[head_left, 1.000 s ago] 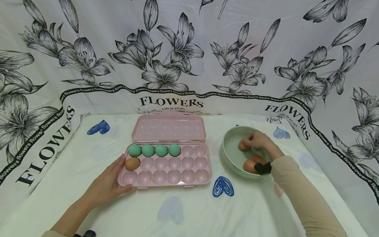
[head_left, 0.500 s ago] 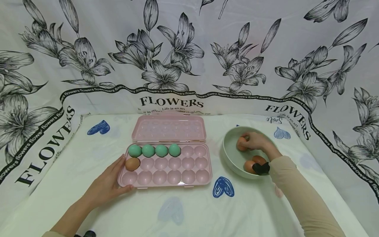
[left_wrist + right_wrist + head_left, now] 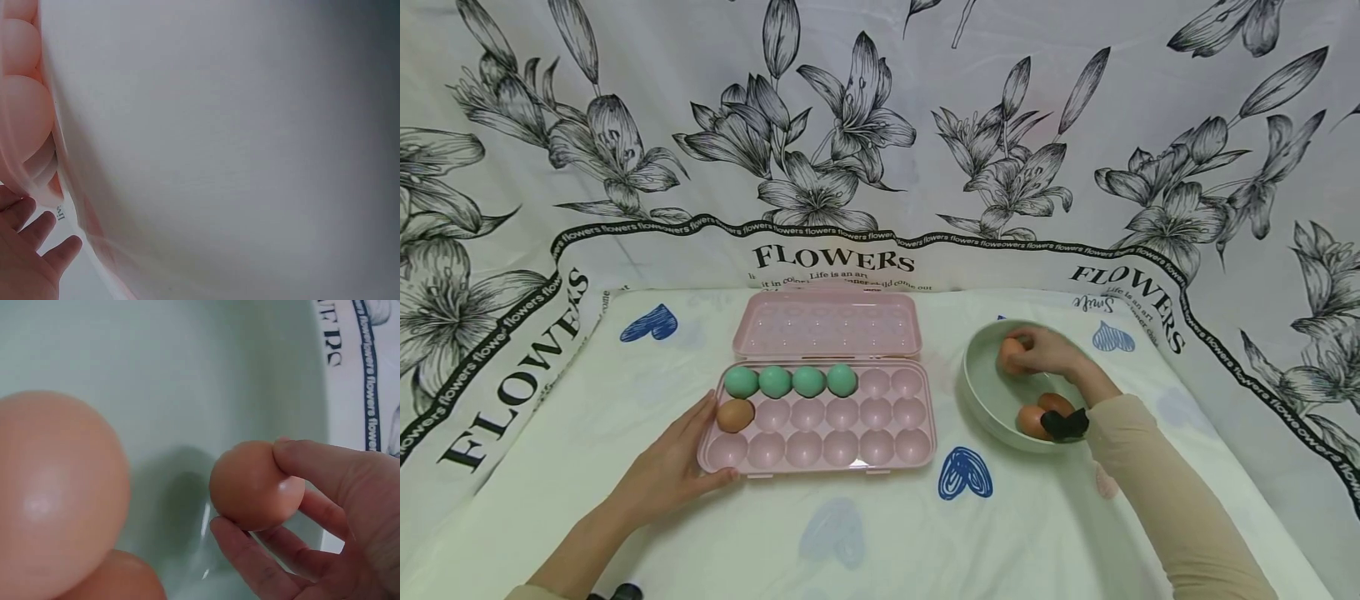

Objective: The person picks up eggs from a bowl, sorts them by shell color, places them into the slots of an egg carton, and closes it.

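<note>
My right hand (image 3: 1054, 353) pinches a brown egg (image 3: 256, 485) between thumb and fingers, inside a pale green bowl (image 3: 983, 408). Two more brown eggs (image 3: 1033, 421) lie at the bowl's near side, under the wrist. On the left, a pink egg carton (image 3: 820, 470) lies with its lid (image 3: 826, 321) folded back. Several green eggs (image 3: 808, 382) fill the left part of its back row, and one brown egg (image 3: 736, 414) sits at the left of the middle row. My left hand (image 3: 664, 467) rests along the carton's left end, fingers extended, thumb at the front corner.
A white cloth with heart prints (image 3: 966, 473) covers the table. Behind and at both sides rises a flower-printed fabric (image 3: 820, 150). Between carton and bowl lies a strip of tablecloth.
Inside the bowl, the right hand has shifted the pinched egg slightly up toward the far rim. The left hand and the carton stay where they were.
</note>
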Tool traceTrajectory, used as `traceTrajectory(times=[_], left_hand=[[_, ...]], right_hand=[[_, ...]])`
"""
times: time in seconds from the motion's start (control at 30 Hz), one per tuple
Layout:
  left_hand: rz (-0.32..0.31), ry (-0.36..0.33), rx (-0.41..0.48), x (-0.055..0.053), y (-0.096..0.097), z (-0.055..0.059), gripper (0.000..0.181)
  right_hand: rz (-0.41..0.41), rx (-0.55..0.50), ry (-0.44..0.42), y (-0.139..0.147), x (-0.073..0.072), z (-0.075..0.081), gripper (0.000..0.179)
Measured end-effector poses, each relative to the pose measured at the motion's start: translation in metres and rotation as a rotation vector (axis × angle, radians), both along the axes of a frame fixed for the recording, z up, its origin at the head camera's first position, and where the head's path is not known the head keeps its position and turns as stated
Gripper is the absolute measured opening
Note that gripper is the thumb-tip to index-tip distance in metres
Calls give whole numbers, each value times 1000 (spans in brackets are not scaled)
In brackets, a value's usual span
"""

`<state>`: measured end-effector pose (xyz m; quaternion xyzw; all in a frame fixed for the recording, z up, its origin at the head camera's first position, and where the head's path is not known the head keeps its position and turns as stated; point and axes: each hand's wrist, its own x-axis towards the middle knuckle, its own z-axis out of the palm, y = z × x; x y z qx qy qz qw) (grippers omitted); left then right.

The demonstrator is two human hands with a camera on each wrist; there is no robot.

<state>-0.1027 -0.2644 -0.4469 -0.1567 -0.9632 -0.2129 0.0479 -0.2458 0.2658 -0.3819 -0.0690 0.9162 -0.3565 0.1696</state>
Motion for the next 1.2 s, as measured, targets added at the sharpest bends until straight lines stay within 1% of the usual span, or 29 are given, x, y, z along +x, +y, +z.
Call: traceTrajectory(times=[0.07, 0.2, 0.3, 0.4, 0.53, 0.73, 0.97, 1.2], left_hand=[[0, -1, -2, 0, 0, 0, 108], [1, -5, 0, 0, 0, 1, 107], [1, -6, 4, 0, -1, 1, 108], [0, -6, 8, -1, -1, 0, 108], [-1, -4, 11, -1, -1, 0, 108], [-1, -7, 12, 0, -1, 1, 107], [4, -26, 2, 0, 0, 1, 108], [4, -23, 5, 0, -1, 0, 108]], right_hand=[[-8, -11, 0, 1, 0, 2, 55], [-13, 30, 25, 1, 1, 9, 56], [-16, 12, 24, -1, 3, 16, 56], [-24, -28, 22, -4, 5, 24, 56], [-26, -47, 49, -10, 7, 35, 55], [2, -107, 78, -25, 7, 45, 54], [20, -177, 107, -55, 6, 50, 54], [42, -249, 119, -86, 5, 46, 53]])
